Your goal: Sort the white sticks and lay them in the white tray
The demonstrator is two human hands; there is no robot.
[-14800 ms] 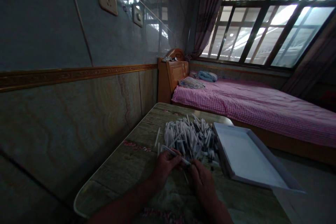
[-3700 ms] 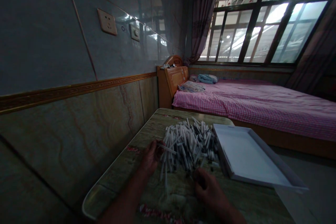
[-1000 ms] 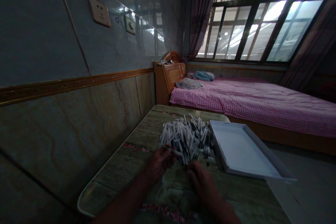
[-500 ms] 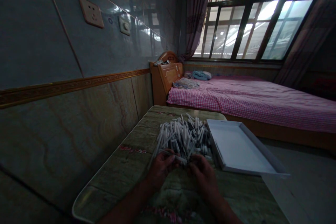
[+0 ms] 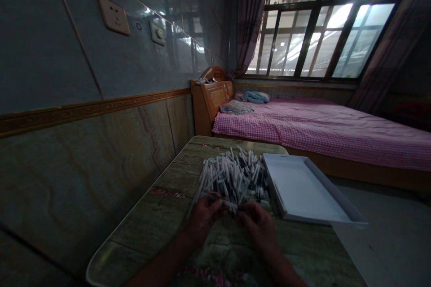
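A bed [image 5: 313,125] with a pink checked cover stands beyond the far edge of a green-brown desk [image 5: 144,228]. A shallow white tray [image 5: 306,188] juts past the desk's right edge. Left of it, toward the far edge, lies a heap of thin whitish sticks [image 5: 232,170]. On the heap's near side, the left hand [image 5: 205,215] pinches one slanting stick [image 5: 230,204]; the right hand [image 5: 257,222] curls at its right end, its grip too dark to tell.
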